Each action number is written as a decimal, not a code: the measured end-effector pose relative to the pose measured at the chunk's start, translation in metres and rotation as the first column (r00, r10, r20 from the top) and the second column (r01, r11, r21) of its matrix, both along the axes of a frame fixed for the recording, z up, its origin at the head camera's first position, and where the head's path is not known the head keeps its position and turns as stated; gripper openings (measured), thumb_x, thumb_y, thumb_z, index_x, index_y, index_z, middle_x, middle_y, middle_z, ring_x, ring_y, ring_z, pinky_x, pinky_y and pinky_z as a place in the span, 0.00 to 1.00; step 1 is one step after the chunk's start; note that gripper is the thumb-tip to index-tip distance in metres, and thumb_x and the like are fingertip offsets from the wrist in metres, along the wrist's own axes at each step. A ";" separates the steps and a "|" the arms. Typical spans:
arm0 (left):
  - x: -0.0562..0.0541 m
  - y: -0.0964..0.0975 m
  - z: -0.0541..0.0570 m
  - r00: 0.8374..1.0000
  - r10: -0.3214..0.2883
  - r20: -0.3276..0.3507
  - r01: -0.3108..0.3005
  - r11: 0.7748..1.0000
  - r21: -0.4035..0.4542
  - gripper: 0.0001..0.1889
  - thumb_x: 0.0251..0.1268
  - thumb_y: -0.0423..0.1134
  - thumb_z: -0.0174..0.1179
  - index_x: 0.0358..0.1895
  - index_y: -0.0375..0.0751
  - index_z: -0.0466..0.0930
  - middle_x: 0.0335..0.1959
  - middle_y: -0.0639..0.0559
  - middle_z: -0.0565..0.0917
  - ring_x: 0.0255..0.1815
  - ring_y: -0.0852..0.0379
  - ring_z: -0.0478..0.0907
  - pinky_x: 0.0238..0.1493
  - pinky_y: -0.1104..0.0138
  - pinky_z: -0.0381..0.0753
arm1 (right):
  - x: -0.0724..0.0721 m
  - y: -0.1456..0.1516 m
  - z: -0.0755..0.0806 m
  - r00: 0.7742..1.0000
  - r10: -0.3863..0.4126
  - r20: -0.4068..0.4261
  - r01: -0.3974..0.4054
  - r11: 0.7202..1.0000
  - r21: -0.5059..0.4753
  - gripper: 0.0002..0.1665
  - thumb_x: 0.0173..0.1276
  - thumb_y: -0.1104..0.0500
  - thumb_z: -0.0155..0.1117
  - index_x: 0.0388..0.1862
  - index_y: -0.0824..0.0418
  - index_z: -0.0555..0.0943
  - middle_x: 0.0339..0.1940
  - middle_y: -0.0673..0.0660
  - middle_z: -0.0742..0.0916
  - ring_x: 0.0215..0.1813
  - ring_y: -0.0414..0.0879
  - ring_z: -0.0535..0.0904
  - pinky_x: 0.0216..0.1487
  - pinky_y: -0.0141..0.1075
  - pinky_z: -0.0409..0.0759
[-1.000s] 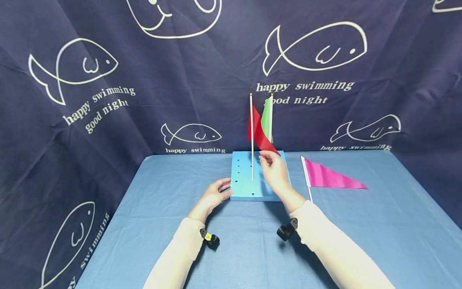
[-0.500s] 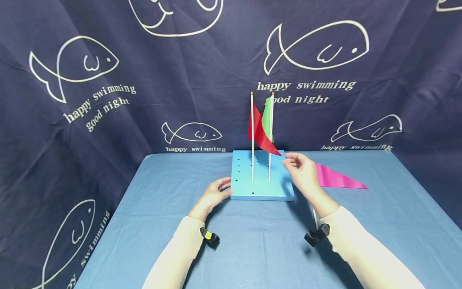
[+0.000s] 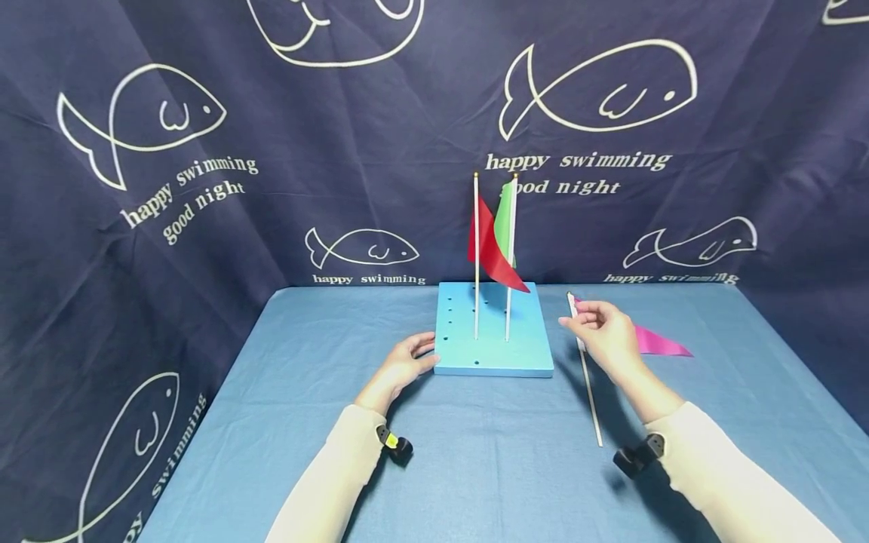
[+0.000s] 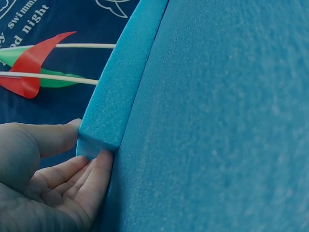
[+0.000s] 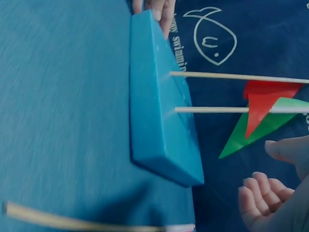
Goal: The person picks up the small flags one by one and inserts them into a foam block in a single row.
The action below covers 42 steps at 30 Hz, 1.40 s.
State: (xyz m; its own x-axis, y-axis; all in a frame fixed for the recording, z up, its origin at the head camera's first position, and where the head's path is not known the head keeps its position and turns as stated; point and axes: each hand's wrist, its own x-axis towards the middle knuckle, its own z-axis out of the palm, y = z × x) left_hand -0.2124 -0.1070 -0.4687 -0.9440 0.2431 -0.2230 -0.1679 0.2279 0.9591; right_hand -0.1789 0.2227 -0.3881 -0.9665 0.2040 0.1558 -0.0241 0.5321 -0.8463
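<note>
A light-blue pegboard block (image 3: 492,358) bears two upright flags, one red (image 3: 501,268) and one green (image 3: 503,219), on pale sticks. My left hand (image 3: 400,366) holds the block's front left corner; the left wrist view shows the thumb (image 4: 60,137) at its upper edge and the fingers against its side. To the right, a pink flag (image 3: 657,343) lies on the table with its stick (image 3: 591,392) pointing toward me. My right hand (image 3: 607,335) is over this flag, covering part of the cloth, thumb and fingers apart beside the stick's upper end. In the right wrist view nothing is between those fingers.
Several small holes dot the block's top, mostly on the left and back. A blue cloth covers the table (image 3: 339,317). Behind it hangs a dark curtain (image 3: 380,151) with fish outlines and lettering, close behind the block.
My right hand has let go by the red and green flags and moved right, over the pink flag. The left hand stays at the block; both standing flags remain upright.
</note>
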 end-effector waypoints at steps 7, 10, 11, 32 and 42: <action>0.000 0.000 0.000 1.000 0.009 -0.019 -0.009 1.000 0.007 0.28 0.66 0.31 0.60 0.69 0.35 0.66 0.66 0.37 0.74 0.68 0.43 0.70 0.60 0.57 0.78 | 0.011 0.019 -0.011 0.970 0.049 0.239 -0.042 0.999 -0.035 0.36 0.59 0.50 0.73 0.55 0.75 0.73 0.26 0.47 0.84 0.23 0.36 0.79 0.29 0.27 0.79; 0.001 -0.001 -0.001 1.000 0.013 -0.016 -0.013 1.000 0.007 0.28 0.66 0.31 0.60 0.69 0.35 0.66 0.66 0.37 0.74 0.68 0.43 0.70 0.61 0.57 0.77 | 0.018 0.022 -0.020 0.950 0.055 0.306 -0.044 0.998 -0.042 0.37 0.59 0.50 0.74 0.56 0.75 0.73 0.25 0.46 0.84 0.25 0.38 0.79 0.30 0.29 0.80; 0.001 -0.001 -0.001 1.000 0.013 -0.015 -0.013 1.000 0.008 0.28 0.66 0.31 0.60 0.69 0.35 0.66 0.66 0.37 0.74 0.67 0.43 0.70 0.61 0.57 0.78 | 0.021 0.023 -0.023 0.945 0.054 0.323 -0.045 0.998 -0.037 0.37 0.58 0.50 0.74 0.56 0.75 0.73 0.25 0.47 0.84 0.25 0.39 0.79 0.30 0.29 0.80; 0.002 0.000 -0.002 1.000 0.019 -0.006 -0.019 0.999 0.025 0.28 0.65 0.31 0.61 0.68 0.36 0.67 0.65 0.38 0.74 0.67 0.44 0.71 0.60 0.57 0.78 | 0.051 0.036 -0.045 0.903 0.024 0.428 -0.058 0.996 0.067 0.34 0.51 0.46 0.79 0.43 0.73 0.80 0.30 0.58 0.87 0.25 0.44 0.84 0.31 0.36 0.85; 0.001 0.002 0.000 1.000 0.019 -0.012 -0.019 1.000 0.011 0.27 0.66 0.31 0.61 0.68 0.37 0.68 0.65 0.38 0.74 0.67 0.44 0.71 0.59 0.57 0.78 | 0.055 0.038 -0.051 0.917 -0.021 0.399 -0.076 0.971 0.225 0.27 0.45 0.47 0.81 0.34 0.66 0.83 0.17 0.50 0.85 0.20 0.42 0.82 0.27 0.34 0.73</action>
